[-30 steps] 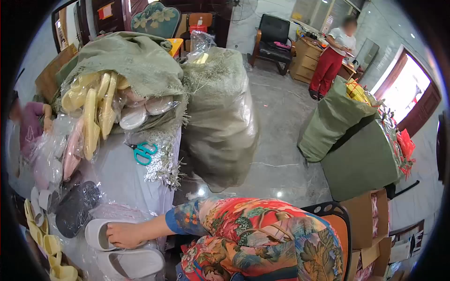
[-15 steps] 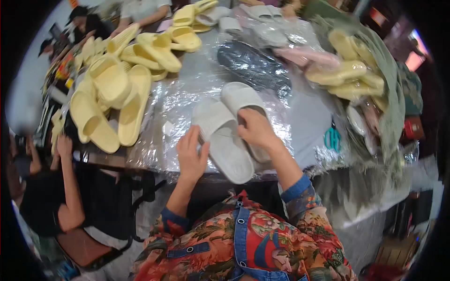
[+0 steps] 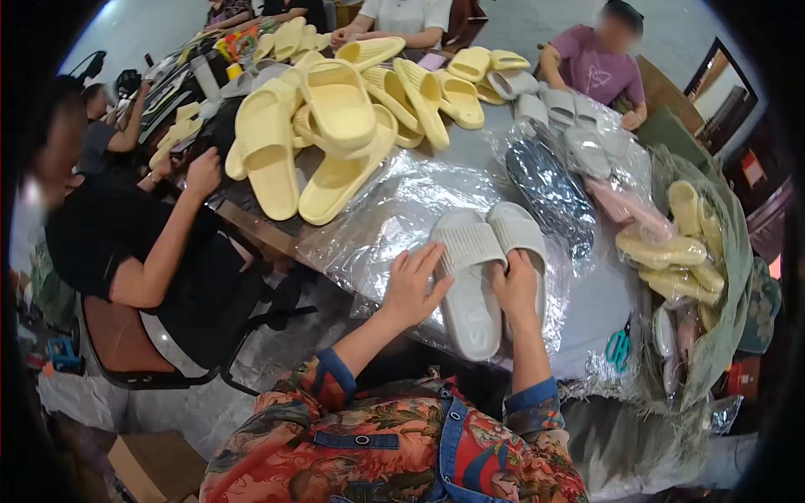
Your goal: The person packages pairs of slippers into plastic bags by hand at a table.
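Note:
A pair of light grey slippers lies side by side in front of me, soles down, toe ends pointing away. My left hand [image 3: 412, 287] rests against the outer side of the left slipper [image 3: 471, 318], its fingertips on the ribbed strap and its thumb spread apart. My right hand [image 3: 516, 289] is closed at the strap of the right slipper [image 3: 513, 228], with fingers curled over the inner edge. Part of that slipper's footbed is hidden by the hand. Under the pair is clear plastic wrap [image 3: 377, 243] on the table.
Yellow slippers [image 3: 344, 109] are heaped at the left. Dark slippers in plastic [image 3: 549, 189] lie beyond the pair. Bagged yellow slippers [image 3: 671, 251] sit in a green sack [image 3: 742, 277] at the right, near teal scissors [image 3: 619, 348]. A co-worker in black [image 3: 126, 243] sits left.
The view has swung left, so the table's contents appear farther right and more co-workers show. Both hands remain at the grey slippers, with little change in their hold.

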`<state>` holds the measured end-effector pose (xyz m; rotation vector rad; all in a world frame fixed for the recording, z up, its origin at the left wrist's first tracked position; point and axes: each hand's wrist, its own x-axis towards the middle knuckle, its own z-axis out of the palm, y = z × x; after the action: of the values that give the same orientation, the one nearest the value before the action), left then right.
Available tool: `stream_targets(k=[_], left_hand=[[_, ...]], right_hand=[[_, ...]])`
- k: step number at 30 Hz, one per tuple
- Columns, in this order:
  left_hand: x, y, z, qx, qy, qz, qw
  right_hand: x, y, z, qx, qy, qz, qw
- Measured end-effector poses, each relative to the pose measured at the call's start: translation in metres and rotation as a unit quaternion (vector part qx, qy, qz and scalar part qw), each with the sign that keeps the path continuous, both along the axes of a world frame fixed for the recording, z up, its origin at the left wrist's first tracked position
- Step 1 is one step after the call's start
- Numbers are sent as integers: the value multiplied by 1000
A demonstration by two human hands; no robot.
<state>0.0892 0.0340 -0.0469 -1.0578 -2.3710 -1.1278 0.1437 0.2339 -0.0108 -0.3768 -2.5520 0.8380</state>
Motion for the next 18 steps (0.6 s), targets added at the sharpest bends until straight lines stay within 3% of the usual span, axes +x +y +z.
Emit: stream_targets(k=[4,8,12,15,18], left_hand=[[-8,-7,9,112,-78,-71,988],[-19,-13,26,287,-257,-114,916],[-27,-20,78,305,-246,-71,917],[-34,-20,88,222,-343,-117,905],[-23,-8,73,307,-329,-111,886]], right_hand=[[10,-4,26,-6,87,1,996],[15,-1,44,65,152,37,986],[24,-8,72,186,103,116,970],[33,-17,86,209,83,182,957],[37,-20,89,198,63,221,953]])
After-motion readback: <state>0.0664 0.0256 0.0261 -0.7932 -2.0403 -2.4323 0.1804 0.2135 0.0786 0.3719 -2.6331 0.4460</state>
